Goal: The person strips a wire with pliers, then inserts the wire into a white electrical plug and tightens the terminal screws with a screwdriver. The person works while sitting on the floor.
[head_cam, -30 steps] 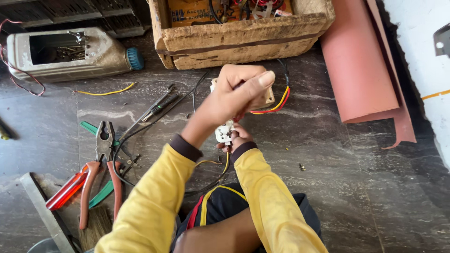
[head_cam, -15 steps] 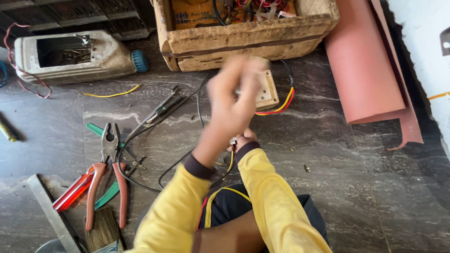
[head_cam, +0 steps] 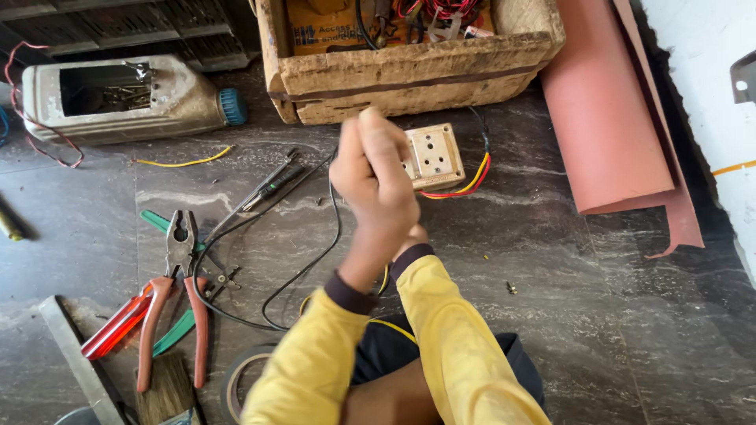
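left hand (head_cam: 376, 169) closed, contents hidden from us | right hand hidden behind it | beige square socket box (head_cam: 434, 157) just right, near floor's far edge

The left hand (head_cam: 378, 169), earlier open across the socket box (head_cam: 435, 157), is now raised and closed into a fist. The box face is uncovered. The right hand, visible earlier beneath, is now hidden behind the left.

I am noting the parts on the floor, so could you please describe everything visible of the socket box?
The socket box is a small square block, pale beige, wood-like, with round pin holes in its face. It lies face up, slightly turned, on the dark stone floor just below the wooden crate. Red, yellow and black wires leave its right side. The raised left hand hides its left edge.
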Tool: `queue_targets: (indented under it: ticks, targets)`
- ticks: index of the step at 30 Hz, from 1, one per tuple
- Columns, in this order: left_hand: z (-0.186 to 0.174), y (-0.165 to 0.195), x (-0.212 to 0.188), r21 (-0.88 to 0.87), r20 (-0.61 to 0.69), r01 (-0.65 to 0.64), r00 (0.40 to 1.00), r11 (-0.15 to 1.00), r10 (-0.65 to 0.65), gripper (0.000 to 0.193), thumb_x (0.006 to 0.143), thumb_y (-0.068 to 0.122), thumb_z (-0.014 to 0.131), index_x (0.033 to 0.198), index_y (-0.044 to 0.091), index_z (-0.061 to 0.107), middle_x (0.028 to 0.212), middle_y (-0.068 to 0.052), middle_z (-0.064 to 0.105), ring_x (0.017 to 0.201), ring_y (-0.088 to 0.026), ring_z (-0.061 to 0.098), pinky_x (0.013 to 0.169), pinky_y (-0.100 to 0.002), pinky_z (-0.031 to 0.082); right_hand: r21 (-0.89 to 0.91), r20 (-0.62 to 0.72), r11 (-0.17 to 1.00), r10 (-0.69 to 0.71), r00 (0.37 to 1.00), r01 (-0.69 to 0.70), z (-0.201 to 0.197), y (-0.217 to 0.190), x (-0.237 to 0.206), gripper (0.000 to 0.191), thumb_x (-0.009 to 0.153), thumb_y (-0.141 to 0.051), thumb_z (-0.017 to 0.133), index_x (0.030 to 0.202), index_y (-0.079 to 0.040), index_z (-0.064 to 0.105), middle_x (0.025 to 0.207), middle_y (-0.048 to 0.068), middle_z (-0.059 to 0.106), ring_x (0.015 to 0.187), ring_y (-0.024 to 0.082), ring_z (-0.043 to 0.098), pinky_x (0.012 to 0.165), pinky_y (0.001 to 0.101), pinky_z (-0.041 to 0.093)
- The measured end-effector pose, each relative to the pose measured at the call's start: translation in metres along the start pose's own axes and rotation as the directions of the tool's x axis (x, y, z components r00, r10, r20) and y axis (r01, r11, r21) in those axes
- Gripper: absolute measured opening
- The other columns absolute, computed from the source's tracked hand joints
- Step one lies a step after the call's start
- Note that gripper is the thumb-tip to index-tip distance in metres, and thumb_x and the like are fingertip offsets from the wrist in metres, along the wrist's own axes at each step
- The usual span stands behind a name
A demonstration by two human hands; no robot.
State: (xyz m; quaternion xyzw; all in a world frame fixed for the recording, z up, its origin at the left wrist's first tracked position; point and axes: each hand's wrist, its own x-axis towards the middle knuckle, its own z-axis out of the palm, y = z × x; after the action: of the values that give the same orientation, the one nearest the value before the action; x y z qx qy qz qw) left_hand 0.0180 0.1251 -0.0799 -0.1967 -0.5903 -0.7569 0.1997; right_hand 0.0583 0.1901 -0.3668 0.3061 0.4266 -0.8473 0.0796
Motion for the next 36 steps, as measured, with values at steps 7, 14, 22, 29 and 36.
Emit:
queue_targets:
  ticks: [7, 14, 22, 29, 36]
  targets:
    - [-0.028, 0.006, 0.012, 0.043, 0.581, 0.345, 0.755, 0.938, -0.304, 0.024, 0.102, 0.014, 0.065, 0.084, 0.000, 0.059, 0.070, -0.005, 0.052, 0.064, -0.015, 0.045, 0.059, -0.033, 0.036, -0.043, -0.021, 0.999, 0.013, 1.000, -0.014, -0.003, 0.006, -0.012, 0.041, 0.106, -0.013, 0.029, 0.140, -0.019, 0.051, 0.101, 0.014, 0.069, 0.051, 0.028, 0.063, 0.039, 0.0321, 0.041]
    - [0.012, 0.002, -0.013, 0.395, -0.223, -0.050, 0.963, 0.917, 0.149, 0.038, 0.118, 0.024, 0.051, 0.088, 0.001, 0.060, 0.081, -0.004, 0.060, 0.076, -0.008, 0.054, 0.070, -0.029, 0.044, 0.050, 0.013, 0.999, -0.003, 1.000, 0.003, 0.006, -0.005, 0.000, 0.040, 0.106, -0.014, 0.029, 0.139, -0.018, 0.051, 0.101, 0.015, 0.069, 0.051, 0.029, 0.063, 0.039, 0.0325, 0.041]
    - [-0.022, -0.003, 0.028, -0.112, 0.721, 0.362, 0.670, 0.925, -0.175, 0.041, 0.110, 0.019, 0.063, 0.073, 0.000, 0.056, 0.066, -0.005, 0.053, 0.063, -0.010, 0.045, 0.058, -0.030, 0.038, -0.013, 0.017, 1.000, 0.012, 1.000, -0.012, -0.007, 0.005, -0.014, 0.042, 0.104, -0.012, 0.029, 0.138, -0.019, 0.051, 0.100, 0.014, 0.069, 0.049, 0.030, 0.063, 0.038, 0.0330, 0.041]
    - [0.015, 0.005, -0.015, 0.424, -0.234, -0.126, 0.941, 0.897, 0.243, 0.032, 0.119, 0.020, 0.052, 0.096, -0.001, 0.061, 0.094, -0.002, 0.058, 0.080, -0.011, 0.055, 0.072, -0.029, 0.045, -0.045, -0.013, 0.999, -0.021, 1.000, 0.020, -0.006, 0.002, -0.010, 0.039, 0.107, -0.013, 0.031, 0.138, -0.015, 0.054, 0.098, 0.015, 0.069, 0.051, 0.028, 0.063, 0.039, 0.0324, 0.042]
    - [-0.029, -0.002, 0.029, -0.194, 0.737, 0.511, 0.640, 0.837, -0.220, 0.034, 0.109, 0.016, 0.065, 0.080, 0.001, 0.055, 0.075, -0.002, 0.054, 0.066, -0.010, 0.045, 0.058, -0.030, 0.036, -0.056, 0.017, 0.997, -0.060, 0.998, 0.061, 0.001, 0.008, -0.023, 0.038, 0.108, -0.013, 0.032, 0.137, -0.015, 0.056, 0.098, 0.013, 0.070, 0.052, 0.027, 0.063, 0.040, 0.0313, 0.042]
